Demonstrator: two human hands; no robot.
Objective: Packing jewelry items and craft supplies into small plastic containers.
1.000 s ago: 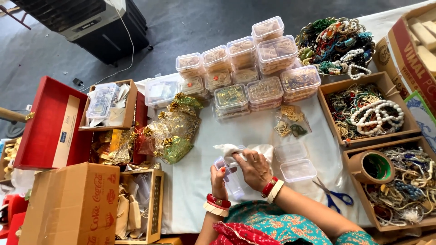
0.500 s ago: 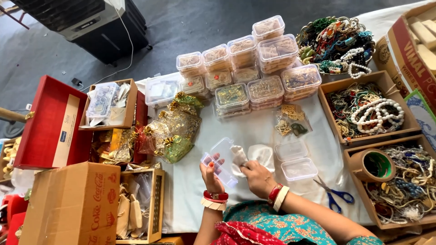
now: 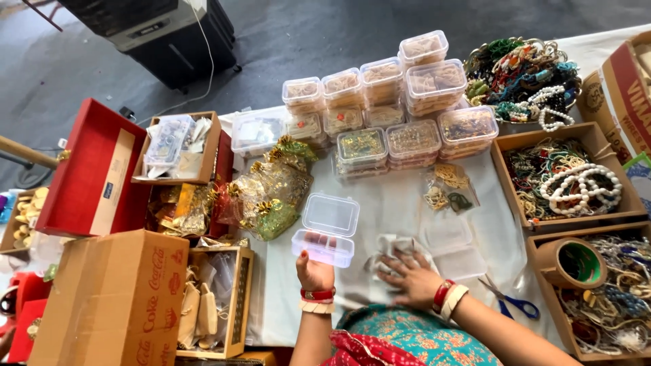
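Since half a second ago I am lifting the small clear plastic box further up and away from the cloth, its hinged lid now hanging fully open, while my right hand has dropped flat onto the white cloth. My left hand is gripping the box by its near edge, holding it above the white table covering, just beside the gold-and-green pouches. My right hand is lying open, fingers spread, pressing the cloth down near the blue scissors.
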